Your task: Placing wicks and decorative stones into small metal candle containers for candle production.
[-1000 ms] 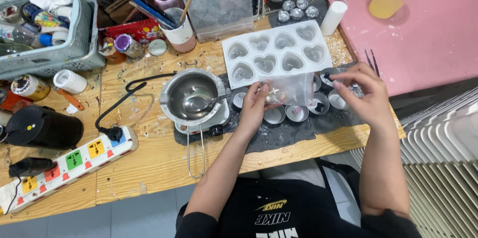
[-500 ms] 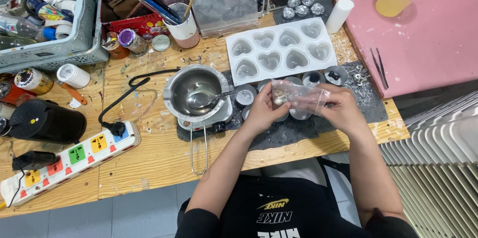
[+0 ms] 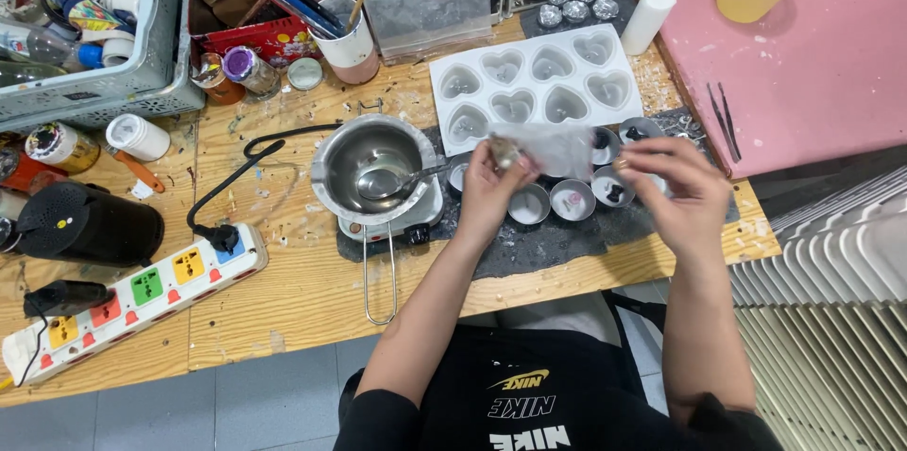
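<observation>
Since half a second ago my right hand has left the small clear bag, fingers now loosely curled on nothing, while my left hand pinches the bag's corner, frame centre, over the tin cups on the bench.

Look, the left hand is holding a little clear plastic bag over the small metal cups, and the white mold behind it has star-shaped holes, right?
Almost. The left hand does hold the clear plastic bag above the small metal cups, but the white mold has heart-shaped holes, not stars. The head view shows this.
</observation>
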